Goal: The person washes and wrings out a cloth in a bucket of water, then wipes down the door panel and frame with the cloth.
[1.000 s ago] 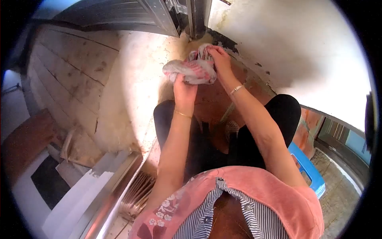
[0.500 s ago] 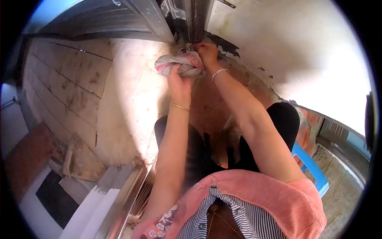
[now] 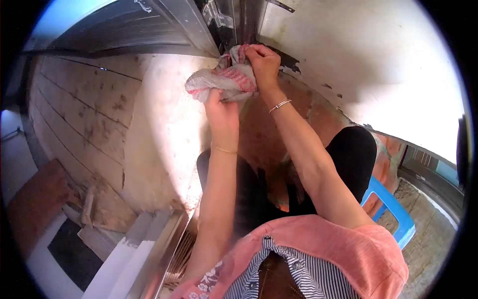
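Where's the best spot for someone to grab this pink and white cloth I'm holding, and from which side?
Probably the cloth is best gripped by its left end, coming in from the left. That end bulges out past the left hand and is uncovered, while the right hand holds the opposite end. Because it's bunched, a broad grip around the folds should work.

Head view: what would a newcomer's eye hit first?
The pink-and-grey cloth, bunched up at top centre, gripped by the left hand and right hand. Next, the salmon-pink top across the bottom. Then the bright blue plastic piece at lower right.
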`<state>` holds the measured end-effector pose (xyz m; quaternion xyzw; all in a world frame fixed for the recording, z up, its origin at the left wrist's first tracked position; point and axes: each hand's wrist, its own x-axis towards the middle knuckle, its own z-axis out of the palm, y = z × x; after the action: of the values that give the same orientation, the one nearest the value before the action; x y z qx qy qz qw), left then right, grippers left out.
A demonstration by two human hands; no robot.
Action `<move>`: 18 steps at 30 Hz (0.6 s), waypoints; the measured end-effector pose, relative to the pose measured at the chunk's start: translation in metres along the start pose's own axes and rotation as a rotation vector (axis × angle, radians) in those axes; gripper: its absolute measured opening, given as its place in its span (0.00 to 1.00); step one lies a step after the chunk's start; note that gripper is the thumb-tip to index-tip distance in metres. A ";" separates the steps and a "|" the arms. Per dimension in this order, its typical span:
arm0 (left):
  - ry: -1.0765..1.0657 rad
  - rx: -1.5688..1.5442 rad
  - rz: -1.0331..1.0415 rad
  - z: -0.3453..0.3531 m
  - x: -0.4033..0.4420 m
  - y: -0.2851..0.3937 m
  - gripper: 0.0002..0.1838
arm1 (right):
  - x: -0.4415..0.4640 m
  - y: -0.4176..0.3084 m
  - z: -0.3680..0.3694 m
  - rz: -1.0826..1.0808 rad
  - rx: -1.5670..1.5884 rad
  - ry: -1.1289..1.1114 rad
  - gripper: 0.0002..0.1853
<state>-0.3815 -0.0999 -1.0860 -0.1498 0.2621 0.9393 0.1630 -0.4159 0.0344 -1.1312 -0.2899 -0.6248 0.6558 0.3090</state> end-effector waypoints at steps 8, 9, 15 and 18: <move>0.136 0.088 -0.154 -0.034 0.021 -0.017 0.20 | 0.009 0.081 -0.008 -0.069 -0.436 -0.087 0.10; 0.100 0.089 -0.137 -0.032 0.022 -0.016 0.19 | 0.012 0.082 -0.005 -0.062 -0.618 -0.049 0.09; -0.027 0.071 -0.088 -0.004 0.005 0.006 0.22 | 0.004 0.002 -0.002 0.205 -0.244 -0.047 0.07; -0.087 0.029 -0.037 0.040 -0.017 0.021 0.23 | 0.013 -0.028 0.000 0.217 0.116 -0.046 0.06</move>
<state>-0.3822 -0.0988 -1.0380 -0.1116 0.2654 0.9378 0.1938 -0.4228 0.0455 -1.1031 -0.3223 -0.5577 0.7270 0.2378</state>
